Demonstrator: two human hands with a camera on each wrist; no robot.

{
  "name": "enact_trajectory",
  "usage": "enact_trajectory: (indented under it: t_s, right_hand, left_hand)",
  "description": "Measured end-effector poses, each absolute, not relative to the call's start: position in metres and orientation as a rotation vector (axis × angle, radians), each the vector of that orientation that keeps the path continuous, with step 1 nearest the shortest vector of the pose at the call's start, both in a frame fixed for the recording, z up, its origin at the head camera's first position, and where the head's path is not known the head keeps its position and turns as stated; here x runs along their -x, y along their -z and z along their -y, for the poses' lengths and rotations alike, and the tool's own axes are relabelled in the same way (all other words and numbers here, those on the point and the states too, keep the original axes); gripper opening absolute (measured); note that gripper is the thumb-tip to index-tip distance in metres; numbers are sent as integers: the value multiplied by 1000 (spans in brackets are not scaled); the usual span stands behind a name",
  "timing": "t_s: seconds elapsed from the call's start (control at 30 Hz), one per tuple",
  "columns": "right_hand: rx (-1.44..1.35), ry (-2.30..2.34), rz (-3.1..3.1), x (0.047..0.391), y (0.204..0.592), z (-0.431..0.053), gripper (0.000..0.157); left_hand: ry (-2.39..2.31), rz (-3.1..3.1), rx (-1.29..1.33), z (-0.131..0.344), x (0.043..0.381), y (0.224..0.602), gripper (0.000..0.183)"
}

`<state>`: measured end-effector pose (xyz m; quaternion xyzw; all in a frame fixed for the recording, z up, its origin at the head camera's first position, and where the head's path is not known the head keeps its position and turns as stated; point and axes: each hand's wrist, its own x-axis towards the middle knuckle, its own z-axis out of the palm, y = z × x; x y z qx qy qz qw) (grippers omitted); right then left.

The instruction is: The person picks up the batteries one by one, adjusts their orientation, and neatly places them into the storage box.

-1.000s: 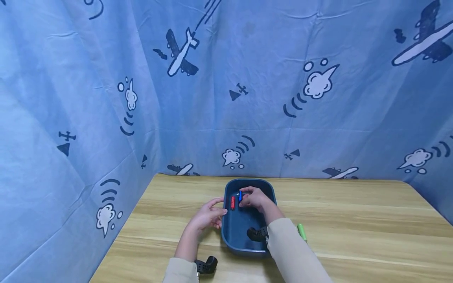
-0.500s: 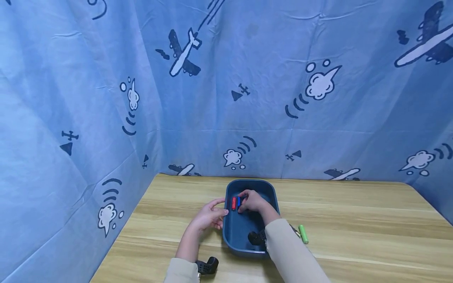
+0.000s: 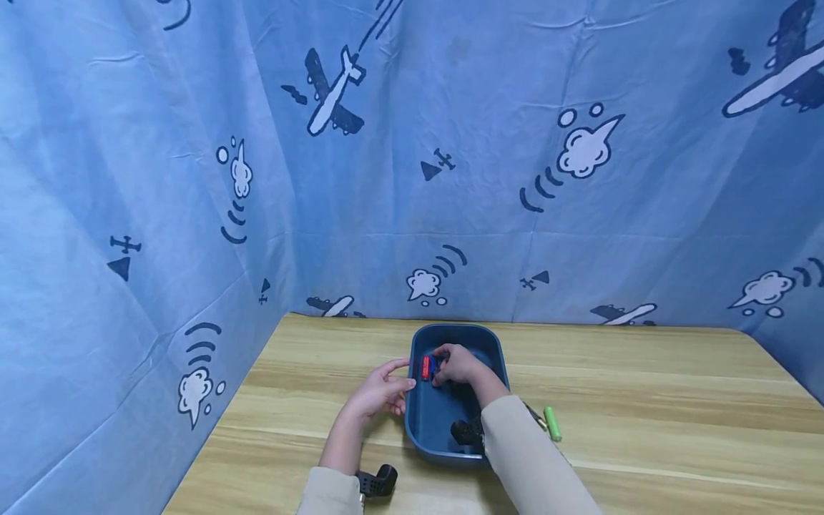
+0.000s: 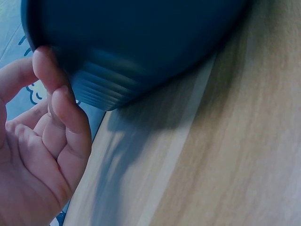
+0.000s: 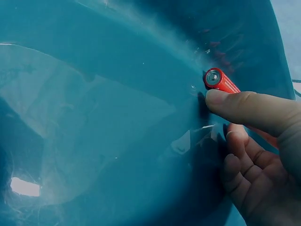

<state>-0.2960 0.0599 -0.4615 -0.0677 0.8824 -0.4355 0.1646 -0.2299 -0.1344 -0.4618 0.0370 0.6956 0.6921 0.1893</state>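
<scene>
Two hands at a deep, round-cornered dark blue plastic bin (image 3: 428,430) on a wood-grain bench (image 3: 656,400). The left hand (image 3: 376,393) stands outside the left wall of the bin, its fingers loosely bent and touching the wall, the thumb tip at the rim; whether the wall is pinched cannot be told. The right hand (image 3: 458,365) reaches inside, near the far left corner, and grasps a blue cylindrical battery (image 3: 433,367) between thumb and fingertips; the battery is largely covered by the fingers. A red cylindrical battery (image 3: 425,368) lies on the bin floor between the blue one and the left wall, just beside the blue one, its long side roughly parallel to that wall. In the right wrist view, its metal end faces the camera and the right thumb overlaps part of its length. Outside the bin, to the right, a green cylindrical battery (image 3: 552,423) lies on the bench; near it, a dark, brass-tipped object (image 3: 536,417) is partly hidden by the right sleeve (image 3: 537,458). Both wrists bear black devices. Behind the bench hangs a blue curtain (image 3: 489,179) printed with aeroplanes and clouds.
</scene>
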Motion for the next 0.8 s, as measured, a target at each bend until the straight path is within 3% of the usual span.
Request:
enact_trajectory:
  t_s: [0.8]
  right_hand:
    - [209, 1233, -2516, 295, 460, -58, 54]
  left_hand:
    - [-1953, -1967, -109, 134, 229, 462, 59]
